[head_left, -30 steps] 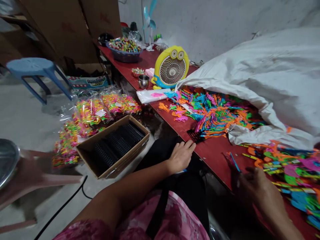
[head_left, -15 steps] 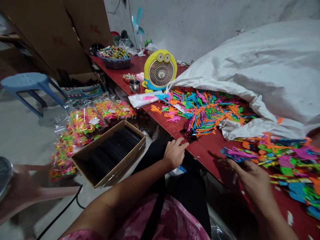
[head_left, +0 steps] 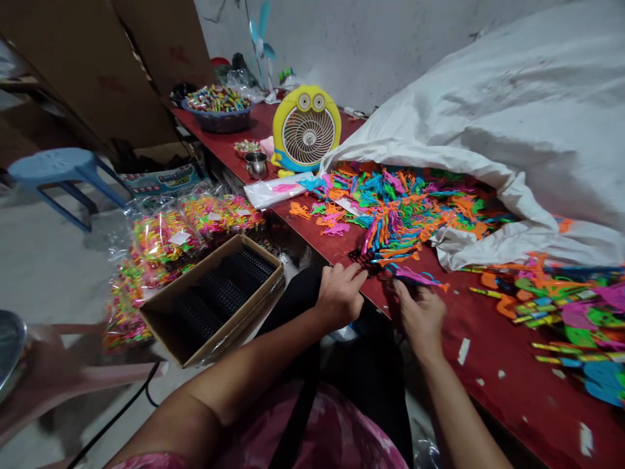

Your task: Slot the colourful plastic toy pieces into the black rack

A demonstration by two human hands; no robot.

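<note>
My left hand is at the table's front edge, its curled fingers on a black plastic rack full of holes. Just right of it, my right hand pinches a small bunch of flat, coloured plastic toy pieces, pink, blue and orange. These pieces are close to the rack's right end; whether they touch it I cannot tell. Behind the rack, a large heap of similar bright toy pieces spills from a white woven sack.
More coloured pieces and striped sticks cover the right of the red table. A yellow fan, metal cup and tub of sticks stand further back. Left: an open carton of black racks, filled bags, a blue stool.
My right hand has moved left with the toy pieces, from beside the right-hand pile to the black rack. My left hand stays at the rack. The view has shifted slightly.
</note>
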